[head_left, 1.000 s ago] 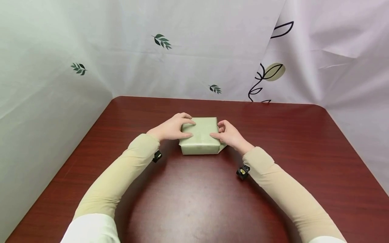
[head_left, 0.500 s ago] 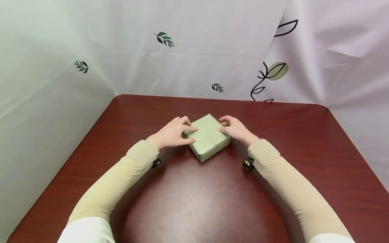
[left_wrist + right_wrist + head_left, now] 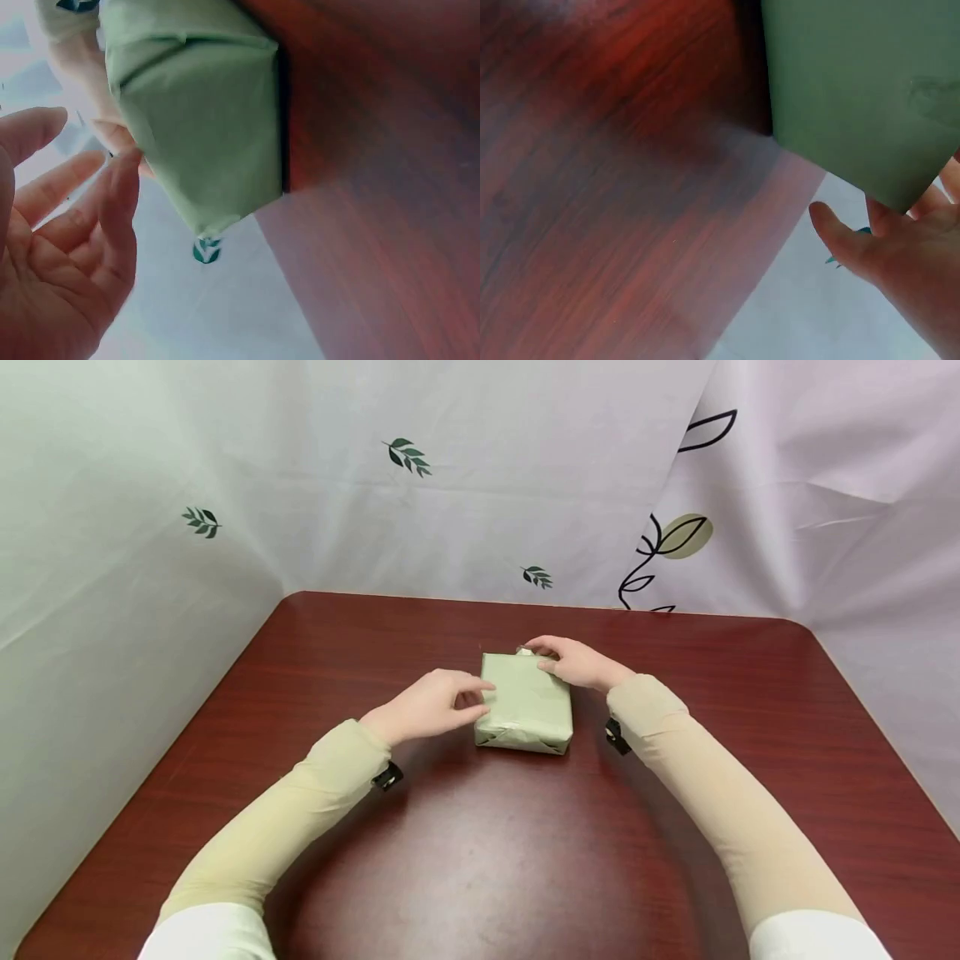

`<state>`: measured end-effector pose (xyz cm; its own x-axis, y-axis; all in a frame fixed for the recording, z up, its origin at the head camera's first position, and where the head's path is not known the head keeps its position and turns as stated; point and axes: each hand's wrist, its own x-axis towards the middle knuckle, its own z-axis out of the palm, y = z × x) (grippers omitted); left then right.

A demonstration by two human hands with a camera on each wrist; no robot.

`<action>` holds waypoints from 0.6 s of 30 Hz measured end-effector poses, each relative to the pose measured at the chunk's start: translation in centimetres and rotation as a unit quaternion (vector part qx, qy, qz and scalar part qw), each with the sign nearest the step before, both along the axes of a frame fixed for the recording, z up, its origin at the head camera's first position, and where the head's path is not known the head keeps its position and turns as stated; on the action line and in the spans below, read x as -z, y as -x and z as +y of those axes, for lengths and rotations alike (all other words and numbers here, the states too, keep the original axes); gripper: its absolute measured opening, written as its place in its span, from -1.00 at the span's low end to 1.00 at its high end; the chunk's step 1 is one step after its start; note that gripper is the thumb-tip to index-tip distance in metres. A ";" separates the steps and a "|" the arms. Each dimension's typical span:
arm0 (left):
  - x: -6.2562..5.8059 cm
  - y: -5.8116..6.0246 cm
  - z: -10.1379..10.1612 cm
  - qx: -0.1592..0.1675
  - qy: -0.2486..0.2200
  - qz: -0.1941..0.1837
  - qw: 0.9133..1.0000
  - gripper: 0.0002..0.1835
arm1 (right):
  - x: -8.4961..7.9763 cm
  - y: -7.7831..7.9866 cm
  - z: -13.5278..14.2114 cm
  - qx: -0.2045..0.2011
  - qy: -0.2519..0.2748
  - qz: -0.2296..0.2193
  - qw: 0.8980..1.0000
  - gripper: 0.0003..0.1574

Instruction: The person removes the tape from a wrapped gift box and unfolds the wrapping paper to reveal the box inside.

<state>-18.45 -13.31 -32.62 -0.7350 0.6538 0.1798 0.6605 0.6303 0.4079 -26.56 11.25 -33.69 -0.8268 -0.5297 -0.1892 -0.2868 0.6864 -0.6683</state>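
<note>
A box wrapped in pale green paper point(image 3: 525, 697) lies flat on the table, its near end showing folded creases. My right hand point(image 3: 573, 662) holds its far right corner, thumb on top and fingers bent over the far side. In the right wrist view, part of the right hand point(image 3: 915, 255) is behind the box. Beside the box's left edge is my left hand point(image 3: 431, 703), thumb and fingers apart, fingertips at the paper. In the left wrist view, the left hand point(image 3: 67, 247) has loosely bent fingers with nothing between them. A small bit of paper point(image 3: 524, 651) sticks up at the far edge.
The dark red wooden table point(image 3: 480, 860) extends around the box on all sides. White cloth point(image 3: 315, 485) printed with leaves hangs behind and at both sides. A small black camera point(image 3: 617, 737) sits on the right wrist, another point(image 3: 387, 776) on the left.
The box has turned on the table, passing through a slanted position, and sits slightly farther right. My right hand has moved to its far corner; my left hand has eased off its top.
</note>
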 end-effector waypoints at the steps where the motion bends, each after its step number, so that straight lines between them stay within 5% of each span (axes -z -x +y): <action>1: 0.0 0.4 0.2 -0.007 0.002 -0.004 1.000 -0.62 | -0.1 0.0 0.0 0.001 0.002 -0.007 1.000 -0.43; 7: 0.5 3.1 2.0 -0.009 0.066 -0.045 0.997 -0.18 | 0.3 0.1 0.1 0.006 0.029 -0.046 0.998 -0.39; 12: 1.0 3.9 3.5 0.004 0.148 -0.064 0.987 0.17 | 0.7 0.0 0.0 0.015 0.057 -0.056 0.997 -0.36; 18: 0.9 4.5 4.7 -0.002 0.197 -0.049 0.979 0.29 | 1.0 0.2 0.3 0.024 0.081 -0.046 0.995 -0.36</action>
